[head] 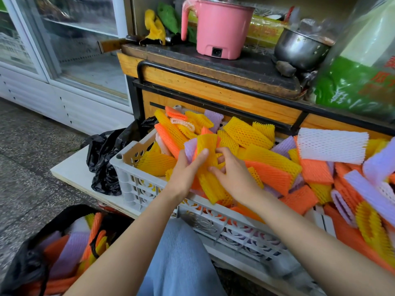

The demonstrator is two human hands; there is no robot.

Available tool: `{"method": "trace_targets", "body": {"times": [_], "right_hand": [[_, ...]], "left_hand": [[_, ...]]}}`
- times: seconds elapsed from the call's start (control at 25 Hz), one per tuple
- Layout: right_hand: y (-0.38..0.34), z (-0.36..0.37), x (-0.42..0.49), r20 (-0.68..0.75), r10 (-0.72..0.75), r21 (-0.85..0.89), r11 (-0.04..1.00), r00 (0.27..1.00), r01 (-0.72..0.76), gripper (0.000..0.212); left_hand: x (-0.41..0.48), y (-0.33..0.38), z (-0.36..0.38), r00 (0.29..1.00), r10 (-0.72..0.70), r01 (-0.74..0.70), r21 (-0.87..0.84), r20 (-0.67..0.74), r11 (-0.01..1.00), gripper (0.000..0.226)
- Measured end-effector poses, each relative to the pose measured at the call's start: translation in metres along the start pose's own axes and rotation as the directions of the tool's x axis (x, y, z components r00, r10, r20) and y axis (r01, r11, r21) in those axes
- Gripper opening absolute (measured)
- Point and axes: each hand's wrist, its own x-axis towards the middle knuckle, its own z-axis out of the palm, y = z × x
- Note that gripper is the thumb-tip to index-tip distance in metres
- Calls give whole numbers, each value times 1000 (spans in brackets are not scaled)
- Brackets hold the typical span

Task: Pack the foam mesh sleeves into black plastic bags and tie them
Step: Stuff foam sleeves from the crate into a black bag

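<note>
A white plastic crate [136,189] on a low board holds a heap of foam mesh sleeves [267,159] in yellow, orange, purple and white. My left hand [186,169] grips a bunch of yellow and purple sleeves [206,146] above the crate, thumb on the front. My right hand [233,174] holds the same bunch from the right, fingers curled into the yellow mesh. An open black plastic bag [27,268] stands on the floor at bottom left, partly filled with orange, purple and yellow sleeves. A second, crumpled black bag [102,154] lies left of the crate.
Behind the crate stands a wooden cart [213,88] with a pink pot [220,28] and a steel pot [299,50] on top. A glass-door cooler [64,50] is at the left. My knee in blue jeans [181,257] is below the crate. More sleeves spill at the right.
</note>
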Motion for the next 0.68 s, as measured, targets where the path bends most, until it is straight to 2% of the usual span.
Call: {"method": "trace_targets", "body": {"times": [0.12,0.24,0.32,0.4,0.48,0.52,0.6,0.68], "right_hand": [[6,-4,2,-1,-28,-36,999,1000,28,40],[30,-28,6,-24,-44,-301,953,999,34,56],[58,-51,11,-45,43,-535,843,998,-61,72],[81,-70,10,-37,202,-674,718,979,-174,85],[91,-79,6,7,339,-690,682,941,-240,85],[93,-82,4,25,362,-695,676,932,-244,80],[91,-87,2,9,324,-697,680,946,-227,70],[82,-93,3,-99,216,-658,718,971,-227,59]], "left_hand": [[2,-3,1,1000,20,-22,119,20,993,55],[4,-7,0,997,73,-71,212,-1,975,43],[5,-9,-1,997,77,-78,190,15,979,43],[4,-9,-2,995,93,-95,168,21,981,47],[5,-10,-2,994,112,-113,156,16,981,49],[5,-11,-2,993,115,-115,154,13,981,48],[5,-12,-1,992,125,-124,145,7,982,45],[4,-12,-1,990,141,-138,135,-12,981,43]]}}
